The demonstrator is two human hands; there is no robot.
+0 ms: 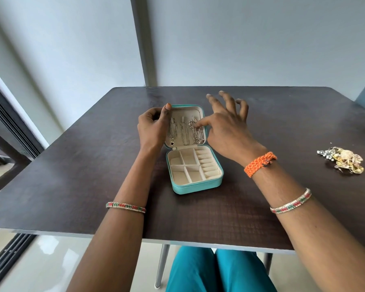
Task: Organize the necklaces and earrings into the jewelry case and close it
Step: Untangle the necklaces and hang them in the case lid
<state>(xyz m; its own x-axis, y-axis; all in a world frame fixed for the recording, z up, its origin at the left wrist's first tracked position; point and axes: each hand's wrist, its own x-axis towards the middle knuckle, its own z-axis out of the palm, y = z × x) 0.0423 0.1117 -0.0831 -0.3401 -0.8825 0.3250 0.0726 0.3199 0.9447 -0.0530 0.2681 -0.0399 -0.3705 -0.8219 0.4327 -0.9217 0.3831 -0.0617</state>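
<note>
A teal jewelry case (196,186) lies open in the middle of the dark table, its cream compartments bare. Its lid (185,106) stands upright, and three necklaces (184,133) hang from hooks inside it; the left one carries a dark heart pendant. My left hand (153,127) grips the lid's left edge, thumb on the top corner. My right hand (226,125) reaches in from the right, its thumb touching the rightmost chain necklace (197,133) while the other fingers spread out above. A pile of earrings (343,160) lies at the far right of the table.
The dark wooden table (93,175) stands against a pale wall. Its front edge runs just above my teal-clad knees (215,270). A dark sliding-door frame (9,123) runs along the left.
</note>
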